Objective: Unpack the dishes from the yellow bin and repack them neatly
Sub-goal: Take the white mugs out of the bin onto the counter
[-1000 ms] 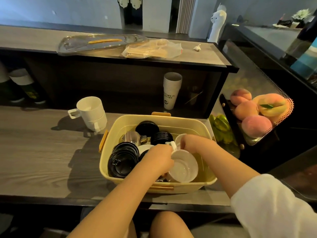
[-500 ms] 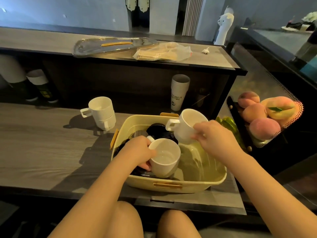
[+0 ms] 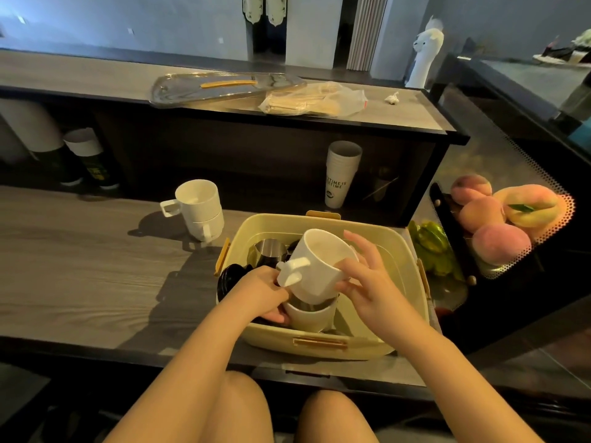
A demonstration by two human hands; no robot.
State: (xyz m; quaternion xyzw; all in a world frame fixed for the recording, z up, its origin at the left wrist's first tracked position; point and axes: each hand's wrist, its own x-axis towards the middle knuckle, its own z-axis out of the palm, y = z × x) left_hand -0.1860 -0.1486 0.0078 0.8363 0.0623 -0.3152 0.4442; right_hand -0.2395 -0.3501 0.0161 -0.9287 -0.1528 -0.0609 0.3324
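Directly below you, your two bare forearms reach into a pale yellow plastic bin (image 3: pixel 396 247) with rounded corners and amber clip handles, standing on a grey wood-grain counter (image 3: pixel 80 276); much of the bin's inside is hidden behind your hands. Your right hand (image 3: pixel 367 282) curls its fingers around the far side of a smooth white ceramic mug (image 3: pixel 319 263), which is tilted with its squared handle pointing left; its base sits in the mouth of a second white ceramic mug (image 3: pixel 308 314), of which only the lower wall shows. Your left hand (image 3: pixel 260 292) wraps the left side of that lower mug, thumb touching the upper mug's handle; the fingers underneath cannot be made out. Behind the mugs, still in the bin, a shiny steel cup (image 3: pixel 267 251) is partly covered, and glossy black round dishes (image 3: pixel 232 276) peek out at the left wall; their number is unclear. On the counter to the left of the bin, well apart from it, two more white mugs stand stacked (image 3: pixel 198 209). Beyond the bin, a stack of white paper cups (image 3: pixel 342 174) stands in shadow, its print only partly readable. At the right, fuzzy pink peaches (image 3: pixel 492 219) lie behind glass; the green items beside them are too blurred to name.
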